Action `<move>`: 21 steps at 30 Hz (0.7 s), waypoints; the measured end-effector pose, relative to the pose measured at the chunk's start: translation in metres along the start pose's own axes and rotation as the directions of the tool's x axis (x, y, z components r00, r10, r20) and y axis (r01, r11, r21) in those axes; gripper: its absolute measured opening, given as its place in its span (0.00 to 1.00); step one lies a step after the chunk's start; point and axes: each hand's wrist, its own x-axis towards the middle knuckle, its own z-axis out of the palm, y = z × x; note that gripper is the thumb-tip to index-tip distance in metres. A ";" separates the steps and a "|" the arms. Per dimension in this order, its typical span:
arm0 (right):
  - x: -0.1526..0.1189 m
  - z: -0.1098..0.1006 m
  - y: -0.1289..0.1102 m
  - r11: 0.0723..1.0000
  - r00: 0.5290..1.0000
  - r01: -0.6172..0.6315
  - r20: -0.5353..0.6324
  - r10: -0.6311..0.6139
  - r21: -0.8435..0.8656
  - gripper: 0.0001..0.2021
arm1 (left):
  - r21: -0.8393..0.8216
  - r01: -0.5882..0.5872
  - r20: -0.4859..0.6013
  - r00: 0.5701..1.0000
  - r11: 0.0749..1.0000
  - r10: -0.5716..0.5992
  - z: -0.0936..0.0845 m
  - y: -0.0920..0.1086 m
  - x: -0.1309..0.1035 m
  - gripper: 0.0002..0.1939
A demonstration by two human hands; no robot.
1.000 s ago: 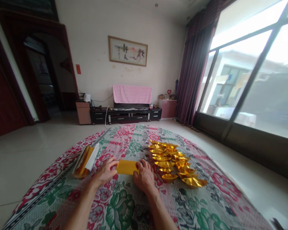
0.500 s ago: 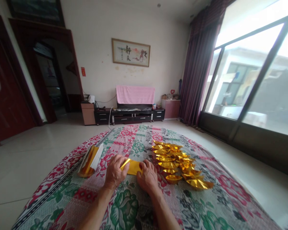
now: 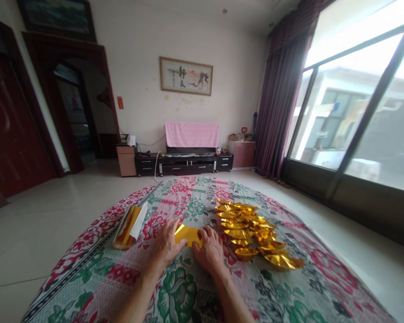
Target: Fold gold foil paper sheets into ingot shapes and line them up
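Note:
A piece of shiny gold foil paper lies on the patterned cloth between my two hands. My left hand holds its left end, thumb on the near side and fingers on the far side. At the right end, my right hand has its curled fingers and thumb on the paper. Beyond the right hand sit several folded gold paper ingots in rows. To the left is a loose roll of gold and white paper sheets. The fingers partly hide both ends of the held paper.
The floral cloth covers a rounded surface in front of me. Further off stand a low black cabinet and a pink towel draped over something. A purple curtain and a large window are on the right.
The left end of the gold paper, lifted and folded over before, now lies flatter. My left hand's fingers have straightened along it. The right hand stays nearly in place; the view has shifted slightly.

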 end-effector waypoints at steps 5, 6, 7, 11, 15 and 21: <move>0.005 0.001 0.009 0.999 0.996 -0.002 0.089 -0.002 0.043 0.19 | -0.018 0.010 0.021 1.000 1.000 -0.009 -0.002 0.001 0.000 0.31; 0.006 0.001 0.012 0.999 0.995 0.005 0.103 -0.011 0.054 0.21 | -0.023 0.008 0.028 1.000 1.000 -0.007 -0.002 0.001 0.000 0.31; 0.007 0.002 0.014 0.998 0.993 0.012 0.116 -0.020 0.062 0.23 | -0.028 0.005 0.036 0.999 1.000 -0.004 -0.003 0.001 0.000 0.30; 0.010 0.001 0.017 0.997 0.989 0.033 0.140 -0.043 0.073 0.26 | -0.045 0.014 0.060 0.998 0.999 -0.011 -0.005 0.002 0.001 0.31; 0.009 -0.001 0.013 0.995 0.993 0.017 0.119 -0.028 0.093 0.24 | -0.078 0.037 0.081 0.996 0.996 -0.031 -0.010 0.005 0.002 0.32; 0.009 0.002 0.009 0.989 0.999 -0.041 -0.020 0.044 0.142 0.19 | -0.195 0.054 0.084 0.996 0.979 -0.038 -0.012 0.008 0.002 0.32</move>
